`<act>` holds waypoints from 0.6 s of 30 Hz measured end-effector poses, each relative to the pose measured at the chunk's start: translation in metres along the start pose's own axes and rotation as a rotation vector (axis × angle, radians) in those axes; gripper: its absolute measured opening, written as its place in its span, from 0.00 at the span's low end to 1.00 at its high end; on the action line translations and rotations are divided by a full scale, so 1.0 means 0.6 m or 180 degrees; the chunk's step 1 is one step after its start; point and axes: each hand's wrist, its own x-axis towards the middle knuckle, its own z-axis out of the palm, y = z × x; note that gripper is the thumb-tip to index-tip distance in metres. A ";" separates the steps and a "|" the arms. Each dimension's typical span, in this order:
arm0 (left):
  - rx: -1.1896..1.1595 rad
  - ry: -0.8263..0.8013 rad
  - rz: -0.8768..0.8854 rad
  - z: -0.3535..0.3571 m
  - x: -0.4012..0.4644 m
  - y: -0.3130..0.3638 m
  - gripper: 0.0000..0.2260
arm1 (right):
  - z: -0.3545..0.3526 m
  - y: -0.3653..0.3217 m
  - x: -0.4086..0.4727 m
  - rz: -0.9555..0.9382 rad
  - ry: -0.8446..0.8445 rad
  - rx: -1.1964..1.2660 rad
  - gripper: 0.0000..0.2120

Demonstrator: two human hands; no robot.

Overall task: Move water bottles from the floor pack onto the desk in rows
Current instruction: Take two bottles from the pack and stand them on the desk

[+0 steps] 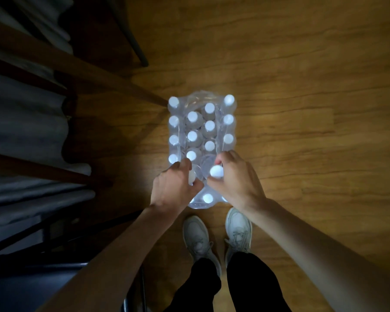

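A plastic-wrapped pack of water bottles (202,131) stands on the wooden floor straight below me, its film torn open on top. Several clear bottles with white caps stand upright inside. My left hand (173,188) is closed around the neck of a bottle (191,176) at the pack's near left. My right hand (236,181) grips another bottle by its white cap (216,171) at the near right. Both held bottles are largely hidden by my fingers. One more capped bottle (207,198) shows between my wrists.
My two pale sneakers (218,235) stand just behind the pack. A wooden desk edge (81,64) and a dark metal leg (135,46) run along the left. Dark curtains or fabric (27,122) hang far left. Bare wooden floor (313,109) lies to the right.
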 end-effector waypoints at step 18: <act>-0.0588 0.0654 -0.0308 -0.377 -0.284 0.106 0.16 | -0.297 -0.240 -0.223 0.0075 0.0258 0.0206 0.14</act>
